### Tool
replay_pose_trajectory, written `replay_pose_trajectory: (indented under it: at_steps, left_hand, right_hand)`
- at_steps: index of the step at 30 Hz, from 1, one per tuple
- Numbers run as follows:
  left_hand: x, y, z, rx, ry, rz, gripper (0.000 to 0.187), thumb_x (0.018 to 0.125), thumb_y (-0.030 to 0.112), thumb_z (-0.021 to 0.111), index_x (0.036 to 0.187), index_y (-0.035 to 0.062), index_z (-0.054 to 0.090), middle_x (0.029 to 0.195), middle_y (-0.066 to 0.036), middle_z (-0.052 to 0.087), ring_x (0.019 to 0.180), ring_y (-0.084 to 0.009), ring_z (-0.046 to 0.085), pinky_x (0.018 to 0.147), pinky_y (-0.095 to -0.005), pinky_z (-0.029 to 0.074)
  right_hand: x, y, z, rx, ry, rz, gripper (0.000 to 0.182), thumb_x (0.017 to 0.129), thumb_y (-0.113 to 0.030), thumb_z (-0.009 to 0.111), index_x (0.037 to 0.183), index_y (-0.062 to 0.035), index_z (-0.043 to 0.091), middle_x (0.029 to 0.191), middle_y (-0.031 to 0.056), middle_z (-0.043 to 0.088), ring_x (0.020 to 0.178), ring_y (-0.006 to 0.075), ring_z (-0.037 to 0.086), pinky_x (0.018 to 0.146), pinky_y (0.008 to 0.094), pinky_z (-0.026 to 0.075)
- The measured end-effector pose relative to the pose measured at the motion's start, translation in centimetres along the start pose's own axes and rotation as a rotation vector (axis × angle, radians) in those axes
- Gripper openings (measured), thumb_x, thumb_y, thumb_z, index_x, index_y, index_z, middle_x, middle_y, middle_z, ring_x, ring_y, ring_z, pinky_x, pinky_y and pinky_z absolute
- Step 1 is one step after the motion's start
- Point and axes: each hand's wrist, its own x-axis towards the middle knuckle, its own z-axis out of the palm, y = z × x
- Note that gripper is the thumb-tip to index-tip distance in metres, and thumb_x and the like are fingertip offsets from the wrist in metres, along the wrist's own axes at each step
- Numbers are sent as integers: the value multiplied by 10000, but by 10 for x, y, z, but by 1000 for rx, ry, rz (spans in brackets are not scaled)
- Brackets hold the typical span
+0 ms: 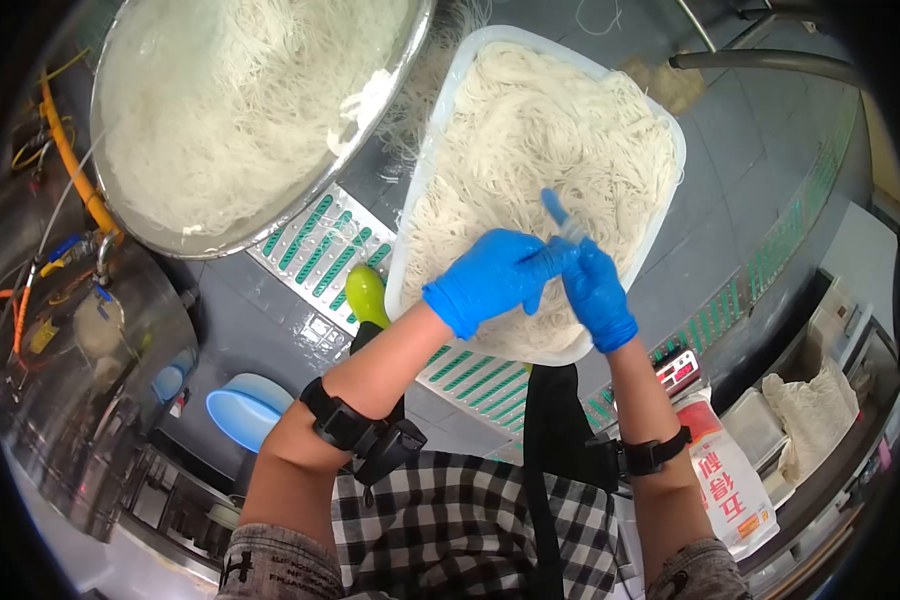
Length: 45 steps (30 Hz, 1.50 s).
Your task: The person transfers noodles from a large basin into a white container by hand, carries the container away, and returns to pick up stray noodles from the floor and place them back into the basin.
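Both my hands wear blue gloves and meet above a white rectangular tub [676, 150] full of pale, thin noodles [545, 130]. My left hand [495, 280] reaches across to the right, its fingers closed and touching my right hand near the base of the index finger. What lies between those fingertips is hidden. On my right hand [598, 295], the index finger points up and away over the noodles, with a pale, see-through patch across it that may be strands. Its other fingers are partly covered.
A large metal bowl [260, 228] of noodles stands at upper left. Green-slotted drain grates [320, 255] cross the grey floor. A lime-green handle-like object [366, 293] touches the tub's left side. Nearby are a blue basin [245, 408], a digital scale display [678, 370] and a printed sack [725, 475].
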Motion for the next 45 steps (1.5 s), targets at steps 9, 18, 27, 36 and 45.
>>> replay_pose_trajectory:
  at_steps: [9,18,27,36,45]
  left_hand:
    - [-29,6,-70,-1969,145,-178,102,823,197,466,833,116,526,470,58,304,378,-54,319,316,-164,240]
    - [-30,77,-308,-952,709,262,193,802,187,492,652,70,458,458,4,349,394,-99,326,358,-234,309]
    - [-23,56,-300,37,800,58,434,782,245,496,1173,94,386,1097,-97,467,781,-181,549,570,-262,447]
    - [70,-169,-80,724,338,368,457,755,150,484,1186,74,353,1223,-199,304,1066,-367,359,896,-370,318]
    - [-53,-203,25,825,460,-151,509,675,108,513,1156,28,367,1187,-233,311,1052,-395,343,881,-406,315]
  right_hand:
    - [-14,11,9,-240,220,371,241,845,-161,411,1011,-52,549,842,46,530,739,103,459,676,223,374]
    - [-43,50,-14,-295,450,418,247,841,-188,405,891,-39,595,703,51,516,610,97,411,588,218,343]
    - [-56,47,-21,528,713,691,327,845,-282,382,880,-30,588,437,-64,242,337,37,207,315,189,192]
    - [-59,11,-26,435,434,644,340,856,-281,391,923,3,564,454,-67,237,362,35,212,340,189,194]
    - [-12,15,-73,366,449,656,248,775,-255,527,940,-77,578,610,-31,407,613,85,486,563,219,390]
